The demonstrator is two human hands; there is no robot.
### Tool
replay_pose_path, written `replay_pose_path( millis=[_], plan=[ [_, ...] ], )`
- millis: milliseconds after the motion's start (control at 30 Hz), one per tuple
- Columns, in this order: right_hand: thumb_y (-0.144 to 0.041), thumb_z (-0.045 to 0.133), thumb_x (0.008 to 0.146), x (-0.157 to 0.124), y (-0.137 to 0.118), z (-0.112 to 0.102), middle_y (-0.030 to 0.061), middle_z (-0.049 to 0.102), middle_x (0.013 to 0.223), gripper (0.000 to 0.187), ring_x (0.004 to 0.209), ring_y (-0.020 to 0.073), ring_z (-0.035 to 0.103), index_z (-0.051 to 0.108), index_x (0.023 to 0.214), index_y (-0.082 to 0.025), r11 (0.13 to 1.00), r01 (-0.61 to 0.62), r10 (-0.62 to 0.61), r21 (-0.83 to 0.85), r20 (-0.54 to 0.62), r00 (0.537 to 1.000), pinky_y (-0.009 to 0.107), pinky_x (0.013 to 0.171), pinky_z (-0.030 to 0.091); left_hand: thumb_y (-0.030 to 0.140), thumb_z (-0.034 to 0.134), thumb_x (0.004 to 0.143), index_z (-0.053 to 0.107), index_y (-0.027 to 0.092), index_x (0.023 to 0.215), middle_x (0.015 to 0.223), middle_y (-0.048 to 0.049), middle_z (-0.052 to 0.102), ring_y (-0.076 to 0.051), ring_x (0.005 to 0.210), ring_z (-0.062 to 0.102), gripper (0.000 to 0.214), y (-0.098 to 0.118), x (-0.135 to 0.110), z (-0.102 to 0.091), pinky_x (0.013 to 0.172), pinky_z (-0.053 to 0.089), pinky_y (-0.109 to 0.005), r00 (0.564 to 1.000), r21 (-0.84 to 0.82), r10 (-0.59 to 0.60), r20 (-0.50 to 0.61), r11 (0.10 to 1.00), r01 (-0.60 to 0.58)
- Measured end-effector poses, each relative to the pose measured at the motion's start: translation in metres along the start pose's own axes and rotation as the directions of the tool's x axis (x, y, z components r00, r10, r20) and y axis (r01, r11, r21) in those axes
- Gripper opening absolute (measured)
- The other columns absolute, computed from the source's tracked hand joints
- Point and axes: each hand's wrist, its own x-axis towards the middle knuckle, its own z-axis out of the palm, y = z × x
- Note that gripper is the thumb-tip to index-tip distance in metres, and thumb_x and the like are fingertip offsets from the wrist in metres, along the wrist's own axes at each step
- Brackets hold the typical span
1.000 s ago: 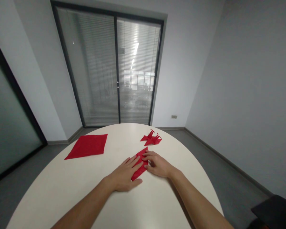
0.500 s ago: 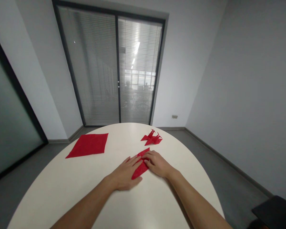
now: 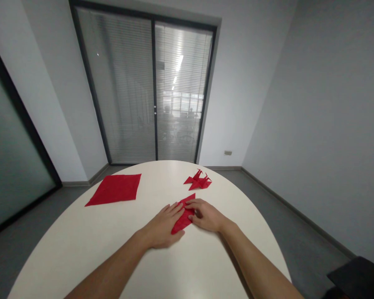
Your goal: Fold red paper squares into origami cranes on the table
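A folded piece of red paper (image 3: pixel 182 221) lies on the table between my hands. My left hand (image 3: pixel 163 226) rests flat over its left side, fingers extended and thumb spread out below the paper. From the right, my right hand (image 3: pixel 205 214) touches the paper with curved fingertips; a gap shows between its thumb and forefinger. Part of the paper is hidden under the fingers. Just beyond it stand red folded paper cranes (image 3: pixel 199 180), close together.
A flat stack or sheet of red paper (image 3: pixel 118 189) lies at the left on the round white table (image 3: pixel 90 253). Behind the table is a glazed partition with blinds (image 3: pixel 127 91). A black seat-like object (image 3: pixel 361 274) is at the lower right.
My right thumb has moved slightly down, widening the gap to the forefinger. My left hand stays over the paper, almost unmoved.
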Motion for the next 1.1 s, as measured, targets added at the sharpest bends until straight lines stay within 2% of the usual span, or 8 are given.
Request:
replay_pose_path(
  millis=[200, 433, 533, 633, 733, 833, 967, 1100],
  plan=[
    [-0.03, 0.079, 0.072, -0.001, -0.007, -0.008, 0.0091, 0.071, 0.121, 0.03, 0.107, 0.0267, 0.066, 0.078, 0.102, -0.023, 0.989, 0.009, -0.011, 0.145, 0.011, 1.0, 0.039, 0.098, 0.049, 0.041, 0.052, 0.093, 0.032, 0.024, 0.154, 0.161, -0.0089, 0.033, -0.028, 0.15, 0.025, 0.066, -0.004, 0.0, 0.0, 0.123, 0.022, -0.051, 0.999, -0.034, 0.008, -0.045, 0.999, -0.01],
    [-0.031, 0.073, 0.081, -0.002, -0.01, -0.011, 0.0062, 0.075, 0.106, 0.014, 0.085, 0.0197, 0.067, 0.079, 0.09, -0.022, 0.989, 0.015, -0.019, 0.148, 0.024, 1.0, 0.028, 0.074, 0.051, 0.039, 0.051, 0.094, 0.043, 0.02, 0.148, 0.156, -0.0109, 0.041, -0.028, 0.148, 0.031, 0.057, 0.002, -0.002, -0.008, 0.122, 0.024, -0.05, 0.997, -0.087, -0.017, -0.071, 0.996, 0.011],
    [-0.03, 0.069, 0.084, -0.002, -0.01, -0.012, 0.0052, 0.075, 0.1, 0.013, 0.082, 0.0182, 0.066, 0.078, 0.086, -0.021, 0.99, 0.025, -0.028, 0.138, 0.017, 0.999, 0.027, 0.073, 0.049, 0.04, 0.049, 0.096, 0.051, 0.02, 0.14, 0.148, -0.0113, 0.053, -0.027, 0.14, 0.044, 0.049, 0.001, -0.004, -0.012, 0.121, 0.026, -0.049, 0.991, -0.156, -0.038, -0.126, 0.988, 0.018],
    [-0.027, 0.064, 0.087, -0.001, -0.009, -0.011, 0.0043, 0.075, 0.093, 0.015, 0.078, 0.0172, 0.065, 0.076, 0.082, -0.02, 0.991, 0.016, -0.018, 0.132, 0.015, 1.0, 0.026, 0.071, 0.047, 0.037, 0.051, 0.095, 0.06, 0.023, 0.127, 0.131, -0.0081, 0.066, -0.025, 0.122, 0.059, 0.036, -0.003, -0.002, -0.011, 0.116, 0.034, -0.045, 0.976, -0.202, -0.048, -0.214, 0.979, 0.004],
    [-0.024, 0.062, 0.087, -0.001, -0.008, -0.009, 0.0035, 0.074, 0.089, 0.014, 0.074, 0.0162, 0.063, 0.074, 0.08, -0.019, 0.991, -0.003, 0.001, 0.135, 0.015, 1.0, 0.025, 0.067, 0.045, 0.035, 0.052, 0.095, 0.064, 0.023, 0.116, 0.113, -0.0062, 0.072, -0.023, 0.104, 0.066, 0.027, -0.009, 0.002, -0.007, 0.097, 0.049, -0.037, 0.94, -0.254, -0.166, -0.297, 0.963, 0.09],
    [-0.022, 0.062, 0.084, -0.002, -0.005, -0.007, 0.0023, 0.072, 0.084, 0.01, 0.069, 0.015, 0.06, 0.072, 0.08, -0.019, 0.99, -0.035, 0.033, 0.136, 0.012, 0.999, 0.025, 0.063, 0.043, 0.031, 0.049, 0.096, 0.063, 0.023, 0.114, 0.105, -0.0053, 0.074, -0.021, 0.093, 0.069, 0.024, -0.014, 0.007, -0.004, 0.083, 0.052, -0.033, 0.905, -0.293, -0.265, -0.332, 0.941, 0.168],
    [-0.02, 0.065, 0.081, -0.003, -0.003, -0.004, 0.0007, 0.068, 0.079, 0.013, 0.064, 0.0135, 0.054, 0.069, 0.093, -0.019, 0.978, -0.116, 0.119, 0.174, -0.007, 0.993, 0.024, 0.058, 0.04, 0.027, 0.051, 0.095, 0.06, 0.025, 0.118, 0.106, -0.0047, 0.074, -0.022, 0.094, 0.069, 0.025, -0.018, 0.011, 0.001, 0.084, 0.052, -0.033, 0.888, -0.265, -0.29, -0.355, 0.943, 0.202],
    [-0.016, 0.068, 0.076, -0.004, -0.002, -0.002, 0.0019, 0.068, 0.09, 0.027, 0.067, 0.0129, 0.054, 0.064, 0.102, -0.019, 0.963, -0.116, 0.13, 0.244, -0.043, 0.991, 0.024, 0.061, 0.042, 0.018, 0.054, 0.092, 0.054, 0.023, 0.129, 0.119, -0.0071, 0.07, -0.022, 0.105, 0.067, 0.037, -0.021, 0.014, 0.009, 0.093, 0.051, -0.035, 0.877, -0.268, -0.285, -0.387, 0.945, 0.188]
  ],
)
